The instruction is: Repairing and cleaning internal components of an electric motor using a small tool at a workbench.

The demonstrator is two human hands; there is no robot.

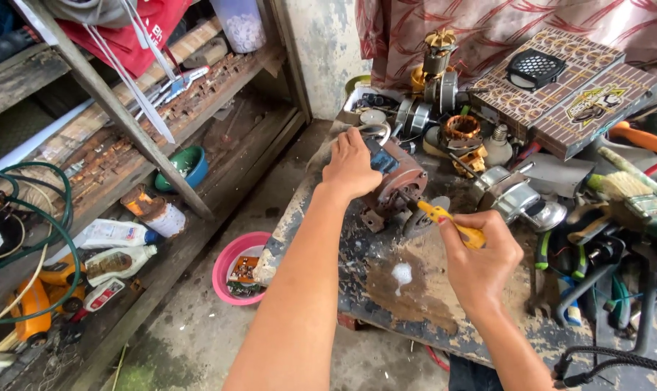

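The left hand (pixel 351 168) lies palm-down, fingers curled over the rusty electric motor (pixel 397 185) at the bench's (pixel 415 304) far-left edge. The right hand (pixel 480 268) pinches a yellow-handled tool (pixel 451 221) toward its shaft. The motor looks heavy and rigid; grasp the casing, not the shaft.

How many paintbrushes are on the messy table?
1 that I can see: a paintbrush lies at the right edge of the table, right of the right hand. Clutter may hide more.
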